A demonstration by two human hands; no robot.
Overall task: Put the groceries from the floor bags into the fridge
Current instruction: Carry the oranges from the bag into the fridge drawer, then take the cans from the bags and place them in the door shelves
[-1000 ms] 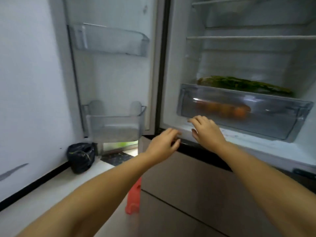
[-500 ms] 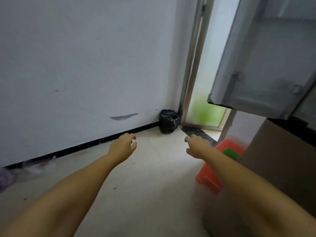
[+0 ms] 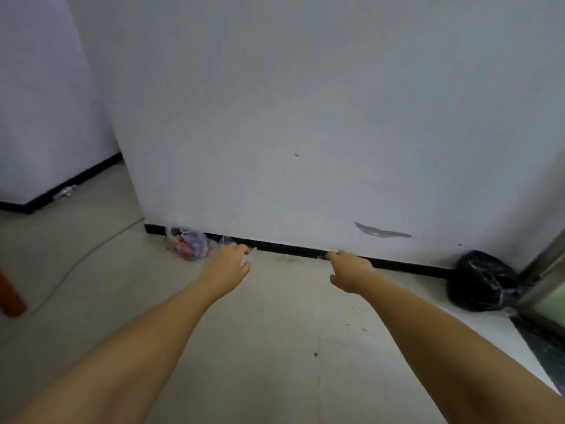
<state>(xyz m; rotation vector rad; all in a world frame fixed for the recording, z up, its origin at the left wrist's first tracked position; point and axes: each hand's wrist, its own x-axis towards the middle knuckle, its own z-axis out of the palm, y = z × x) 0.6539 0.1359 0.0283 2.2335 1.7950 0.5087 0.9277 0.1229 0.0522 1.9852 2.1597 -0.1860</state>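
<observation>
Head view shows no readable writing or label on anything. On the pale floor (image 3: 275, 347), against the black skirting (image 3: 397, 264) of the white wall (image 3: 305, 117), lies a clear plastic bag (image 3: 188, 244) holding red and bluish items too blurred to name. It sits at the foot of the wall's left corner. Well to the right, by a metal door frame (image 3: 544, 270), a knotted black bag (image 3: 481, 281) rests on the floor against the same wall. A thin cable (image 3: 91, 249) trails across the floor to the left, and a reddish-brown object (image 3: 10, 296) shows at the left edge. A grey scuff (image 3: 382, 232) marks the wall low down. Both bare arms reach forward over the floor. The left hand (image 3: 229, 266) hangs just right of the clear bag, fingers loosely curled beside a wisp of plastic; whether it grips that plastic cannot be told. The right hand (image 3: 350, 272) is held out, fingers relaxed and holding nothing.
</observation>
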